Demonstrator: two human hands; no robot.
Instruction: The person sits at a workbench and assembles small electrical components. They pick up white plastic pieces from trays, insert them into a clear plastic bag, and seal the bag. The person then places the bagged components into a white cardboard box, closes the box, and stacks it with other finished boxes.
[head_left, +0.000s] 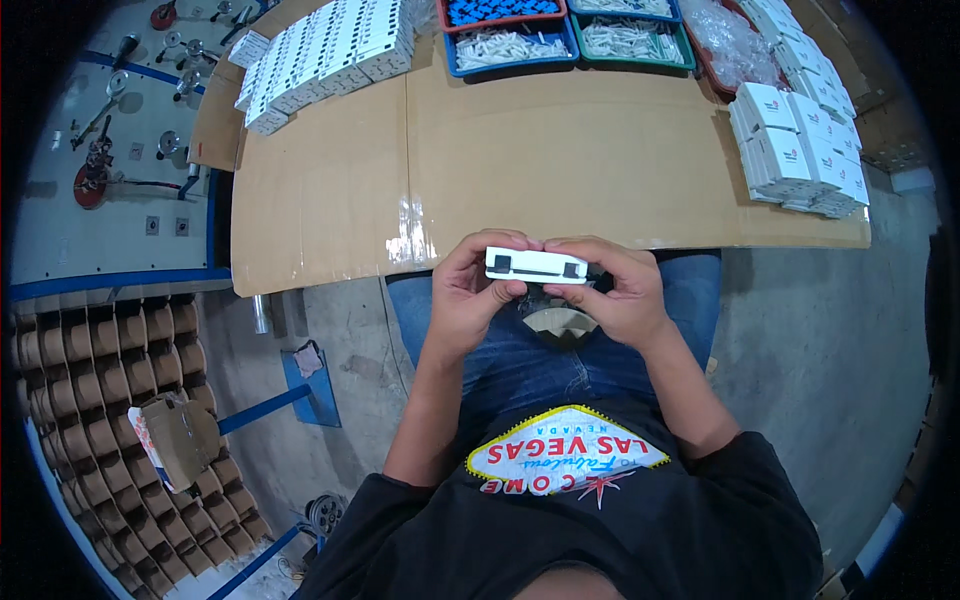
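Observation:
Just off the near edge of the cardboard-covered table, above my lap, both hands hold a flat white box-shaped piece [537,264]. Its long narrow side faces up, with a dark slot and a black square near each end. My left hand [466,302] grips the left end, thumb on the near side and fingers along the far side. At the other end my right hand [626,296] pinches it the same way. A pale rounded thing with a dark rim [560,322] shows below the piece; I cannot make out what it is.
Brown cardboard [560,160] covers the table. White pieces with black marks [330,55] stand in rows at far left; white boxes [790,150] are stacked at right. Blue [515,70] and green [640,67] trays hold white parts. Clear plastic bags [738,45] fill another tray. Cardboard dividers [110,340] stand lower left.

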